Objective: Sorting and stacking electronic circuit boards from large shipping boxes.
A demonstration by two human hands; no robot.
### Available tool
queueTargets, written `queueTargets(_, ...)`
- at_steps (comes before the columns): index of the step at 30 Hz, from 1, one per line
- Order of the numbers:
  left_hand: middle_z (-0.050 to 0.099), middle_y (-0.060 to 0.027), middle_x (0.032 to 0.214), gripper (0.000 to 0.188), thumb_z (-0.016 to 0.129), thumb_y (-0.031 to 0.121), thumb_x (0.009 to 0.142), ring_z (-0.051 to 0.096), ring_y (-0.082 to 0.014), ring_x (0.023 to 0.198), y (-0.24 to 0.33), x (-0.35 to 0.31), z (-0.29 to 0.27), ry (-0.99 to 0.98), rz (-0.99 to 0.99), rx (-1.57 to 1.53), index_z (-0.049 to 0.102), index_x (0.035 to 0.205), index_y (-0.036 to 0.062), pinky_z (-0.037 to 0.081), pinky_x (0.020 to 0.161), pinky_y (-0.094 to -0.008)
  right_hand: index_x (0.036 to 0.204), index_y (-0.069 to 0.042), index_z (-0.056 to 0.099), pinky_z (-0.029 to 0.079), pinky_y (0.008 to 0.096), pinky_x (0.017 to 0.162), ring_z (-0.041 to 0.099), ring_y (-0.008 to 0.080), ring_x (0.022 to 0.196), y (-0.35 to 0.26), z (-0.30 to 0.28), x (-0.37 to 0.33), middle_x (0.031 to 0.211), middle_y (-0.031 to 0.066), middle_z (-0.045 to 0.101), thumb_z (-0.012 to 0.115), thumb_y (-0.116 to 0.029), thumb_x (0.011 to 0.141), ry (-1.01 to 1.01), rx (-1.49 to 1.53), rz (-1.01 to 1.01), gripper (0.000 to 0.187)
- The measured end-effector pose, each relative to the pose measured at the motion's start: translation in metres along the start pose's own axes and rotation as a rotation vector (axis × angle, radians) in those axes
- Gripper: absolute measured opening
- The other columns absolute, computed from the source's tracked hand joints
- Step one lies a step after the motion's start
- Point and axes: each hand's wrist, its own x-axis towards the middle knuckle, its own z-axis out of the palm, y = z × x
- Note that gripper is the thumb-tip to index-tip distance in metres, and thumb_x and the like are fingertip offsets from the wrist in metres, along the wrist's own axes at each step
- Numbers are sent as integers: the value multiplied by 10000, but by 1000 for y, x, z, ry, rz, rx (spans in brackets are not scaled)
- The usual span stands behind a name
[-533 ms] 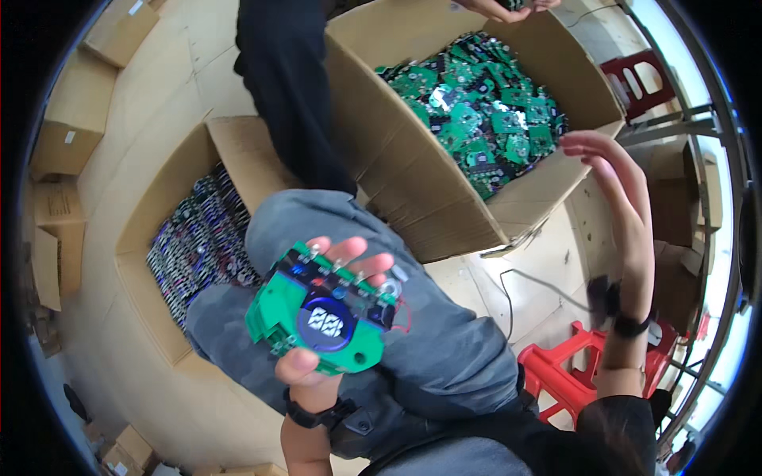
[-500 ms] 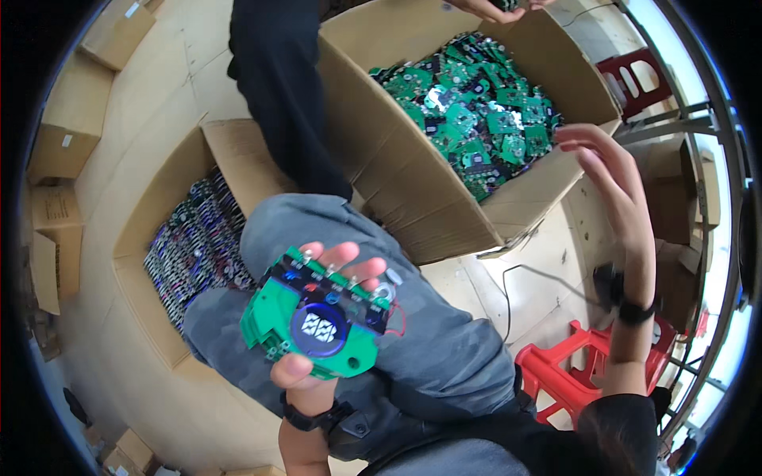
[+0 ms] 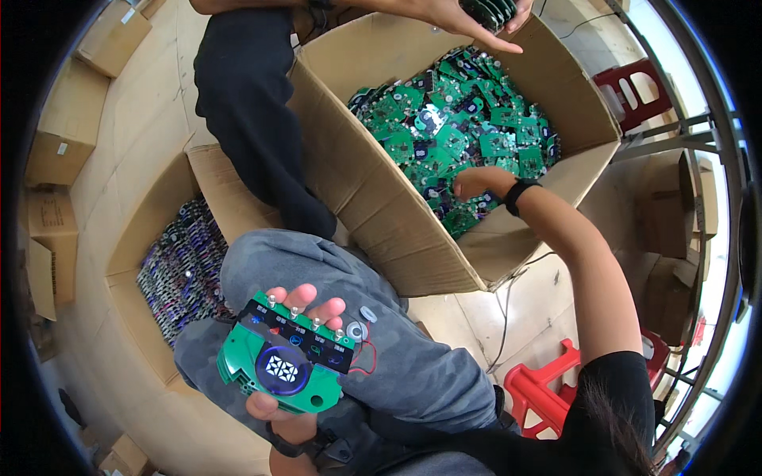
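Observation:
My left hand (image 3: pixel 278 412) grips a stack of green circuit boards (image 3: pixel 238 353) above my thigh, thumb on the near edge and fingers round the far edge. The top board has a black strip with small coloured icons, a round blue-ringed display and metal springs. Red wires and small round discs (image 3: pixel 355 330) hang at its right side. Inside the large carton (image 3: pixel 397 202), my right hand (image 3: pixel 480 182) reaches down to a heap of loose green circuit boards (image 3: pixel 452 141). Its fingers are curled; their tips, and anything in them, are hidden.
Across from me, a co-worker's hands (image 3: pixel 444 17) hold a dark stack of boards over the carton; their dark-trousered leg (image 3: pixel 254 119) stands between cartons. A lower carton (image 3: pixel 131 262) at left holds tightly packed boards. A red stool (image 3: pixel 544 389) stands at right, near a cable (image 3: pixel 502 317).
My right hand has swung from above the carton's right edge down to the boards inside. My left hand and its stack moved slightly down and left. The co-worker's hands came further into view.

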Motion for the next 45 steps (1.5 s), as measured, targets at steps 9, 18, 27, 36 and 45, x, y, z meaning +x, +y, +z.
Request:
queueTargets(9, 312, -199, 1378, 963, 740, 324, 651, 394, -374, 1210, -5, 8, -2, -78, 53, -52, 196, 1364, -26, 355, 1016, -445, 905, -94, 620, 485, 400, 778, 590, 302, 919, 19, 21, 24, 965, 116, 598, 626, -40, 657, 512, -226, 119, 254)
queueTargets(18, 323, -190, 1370, 959, 719, 384, 654, 387, -361, 1219, -5, 8, -3, -93, 106, 52, 218, 1359, -30, 334, 1026, -443, 826, -66, 636, 512, 396, 692, 630, 286, 829, 0, 19, 8, 855, 125, 645, 668, -36, 634, 459, -343, 112, 197)
queueTargets(27, 313, -206, 1360, 915, 698, 391, 673, 332, -381, 1251, -4, 8, 2, 6, 82, 146, 250, 1343, -43, 290, 1048, -451, 840, -31, 683, 506, 397, 654, 631, 324, 817, -32, -67, -73, 862, 156, 660, 765, -146, 600, 186, -268, 85, 278)
queueTargets(36, 359, -199, 1345, 787, 658, 321, 683, 372, -369, 1237, 12, -7, 7, -38, 119, 114, 322, 1332, 29, 290, 1057, -429, 794, -29, 527, 411, 248, 567, 519, 96, 623, -82, -72, -223, 663, -15, 505, 657, -95, 753, 702, 533, -252, 152)
queueTargets(45, 348, -191, 1361, 733, 629, 278, 724, 347, -372, 1257, -11, 0, -2, -203, 68, 13, 308, 1340, 44, 250, 1071, -438, 940, -9, 541, 513, 301, 803, 603, 119, 807, -206, 8, -284, 888, 56, 590, 493, -114, 883, 535, 1840, -755, 128)
